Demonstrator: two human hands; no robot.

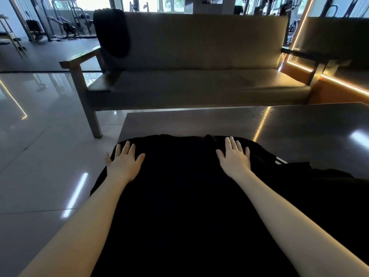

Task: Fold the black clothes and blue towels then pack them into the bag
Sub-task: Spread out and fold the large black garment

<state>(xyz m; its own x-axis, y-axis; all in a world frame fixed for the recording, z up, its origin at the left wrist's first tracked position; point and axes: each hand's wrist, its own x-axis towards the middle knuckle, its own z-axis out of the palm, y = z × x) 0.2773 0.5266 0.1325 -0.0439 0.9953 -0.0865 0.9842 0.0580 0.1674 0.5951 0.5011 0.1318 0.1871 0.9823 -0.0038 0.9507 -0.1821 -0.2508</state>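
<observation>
A black garment [179,186] lies spread flat over the near part of a dark glossy table [299,126], its left edge hanging over the table's side. My left hand [123,160] rests palm down on the garment's far left corner, fingers apart. My right hand [234,156] lies flat on its far right part, fingers spread. More black cloth [319,180] is bunched to the right of the garment. Another dark cloth [111,33] hangs over the left end of the sofa's backrest. I see no blue towel and no bag.
A long grey sofa [199,82] with wooden arms stands just behind the table. Shiny tiled floor [40,146] lies to the left. Gym machines [60,23] fill the far background. An orange lit wall panel [299,66] is at the right.
</observation>
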